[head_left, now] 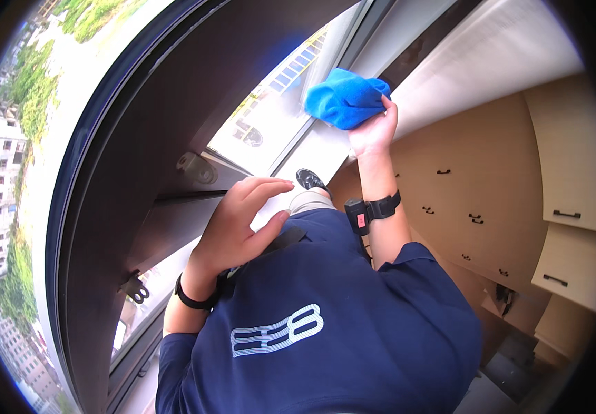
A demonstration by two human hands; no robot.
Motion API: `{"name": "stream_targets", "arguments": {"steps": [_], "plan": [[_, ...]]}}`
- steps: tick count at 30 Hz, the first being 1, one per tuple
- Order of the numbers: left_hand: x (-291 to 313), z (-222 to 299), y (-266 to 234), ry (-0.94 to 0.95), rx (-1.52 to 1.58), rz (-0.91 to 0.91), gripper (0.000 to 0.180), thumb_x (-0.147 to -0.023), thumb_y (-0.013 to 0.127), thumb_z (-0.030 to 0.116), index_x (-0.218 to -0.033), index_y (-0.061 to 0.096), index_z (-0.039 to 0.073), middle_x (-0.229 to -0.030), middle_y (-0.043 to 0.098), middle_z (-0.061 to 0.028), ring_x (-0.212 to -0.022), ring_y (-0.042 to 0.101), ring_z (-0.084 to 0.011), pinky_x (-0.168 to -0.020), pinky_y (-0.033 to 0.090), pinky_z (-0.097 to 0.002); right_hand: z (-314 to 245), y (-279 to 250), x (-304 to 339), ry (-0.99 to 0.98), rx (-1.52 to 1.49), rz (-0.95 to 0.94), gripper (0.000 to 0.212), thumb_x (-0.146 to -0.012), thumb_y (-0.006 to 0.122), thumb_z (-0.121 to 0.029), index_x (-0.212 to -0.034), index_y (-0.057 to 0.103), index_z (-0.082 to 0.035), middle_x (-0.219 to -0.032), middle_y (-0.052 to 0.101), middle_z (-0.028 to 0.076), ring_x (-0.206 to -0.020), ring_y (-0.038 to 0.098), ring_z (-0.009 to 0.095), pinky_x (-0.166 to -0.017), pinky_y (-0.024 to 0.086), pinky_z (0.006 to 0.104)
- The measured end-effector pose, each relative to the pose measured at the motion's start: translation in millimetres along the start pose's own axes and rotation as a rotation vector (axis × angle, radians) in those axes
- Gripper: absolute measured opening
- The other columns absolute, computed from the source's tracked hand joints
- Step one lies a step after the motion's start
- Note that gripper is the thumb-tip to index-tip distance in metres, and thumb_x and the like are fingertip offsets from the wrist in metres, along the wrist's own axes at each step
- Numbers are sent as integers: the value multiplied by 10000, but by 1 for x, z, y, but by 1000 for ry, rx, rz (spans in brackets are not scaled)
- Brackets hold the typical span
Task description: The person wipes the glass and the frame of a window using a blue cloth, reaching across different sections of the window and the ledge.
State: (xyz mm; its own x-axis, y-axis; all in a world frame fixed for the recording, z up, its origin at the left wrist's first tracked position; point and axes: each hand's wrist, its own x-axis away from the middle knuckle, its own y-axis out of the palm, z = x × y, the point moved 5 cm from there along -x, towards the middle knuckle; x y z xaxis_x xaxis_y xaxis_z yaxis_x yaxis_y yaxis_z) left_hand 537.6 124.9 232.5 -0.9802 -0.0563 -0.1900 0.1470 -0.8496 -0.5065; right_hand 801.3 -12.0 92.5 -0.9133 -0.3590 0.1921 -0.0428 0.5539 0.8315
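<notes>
Right now the right hand [372, 131] has its grip clamped on a blue microfiber cloth [345, 98], pressed against the window frame [311, 148]. Left hand [239, 221] hovers open, empty, near the sill. Best: keep cloth flat, firm even strokes.

Daylight is flooding in through the window [270, 117], overexposing the outdoor view at left; fisheye distortion is bending the frame edges; black vignetting is ringing the corners.

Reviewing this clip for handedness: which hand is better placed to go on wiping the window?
Probably the right hand: it already grips the blue cloth against the window pane. The left hand is open and empty.
</notes>
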Motion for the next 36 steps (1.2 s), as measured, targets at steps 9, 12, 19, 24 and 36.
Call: {"name": "stream_targets", "arguments": {"steps": [9, 12, 19, 24, 36], "plan": [[-73, -7, 29, -72, -270, 267, 308, -805, 652, 66, -1113, 646, 43, -1039, 665, -125, -938, 630, -296, -819, 488, -363, -100, 100, -126, -282, 412, -450, 447, -893, 618, -100, -1310, 467, -51, -1255, 554, 77, -1179, 512, 214, -1068, 358, 386], [-75, -11, 27, -180, -345, 312, 302, -797, 664, 78, -1098, 656, 46, -983, 674, -118, -874, 636, -287, -774, 495, -367, -107, 120, -152, -320, 631, -468, 469, -876, 644, -54, -1316, 482, -47, -1307, 531, 92, -1210, 503, 215, -1070, 373, 407], [-58, -7, 27, -170, -853, 617, 285, -763, 640, 32, -1048, 630, 52, -950, 649, -77, -884, 614, -243, -794, 480, -367, -76, 140, -157, -247, 450, -227, 324, -846, 561, -172, -1133, 600, -27, -1179, 598, 107, -1090, 576, 256, -989, 460, 380], [-45, -9, 31, -241, -867, 669, 249, -758, 645, 44, -1007, 640, 52, -942, 647, -65, -880, 609, -236, -804, 477, -361, -20, 148, -62, -386, 568, -431, 447, -845, 620, -152, -1267, 496, -72, -1228, 567, 111, -1128, 565, 283, -1037, 447, 406], [-45, 3, 24, -126, -888, 516, 107, -746, 707, 127, -803, 644, 62, -740, 613, -39, -723, 621, -214, -657, 491, -320, 4, 162, 11, -625, 1148, -1349, 415, -712, 812, -111, -1055, 619, 22, -988, 639, 102, -912, 603, 218, -871, 447, 312]]}}
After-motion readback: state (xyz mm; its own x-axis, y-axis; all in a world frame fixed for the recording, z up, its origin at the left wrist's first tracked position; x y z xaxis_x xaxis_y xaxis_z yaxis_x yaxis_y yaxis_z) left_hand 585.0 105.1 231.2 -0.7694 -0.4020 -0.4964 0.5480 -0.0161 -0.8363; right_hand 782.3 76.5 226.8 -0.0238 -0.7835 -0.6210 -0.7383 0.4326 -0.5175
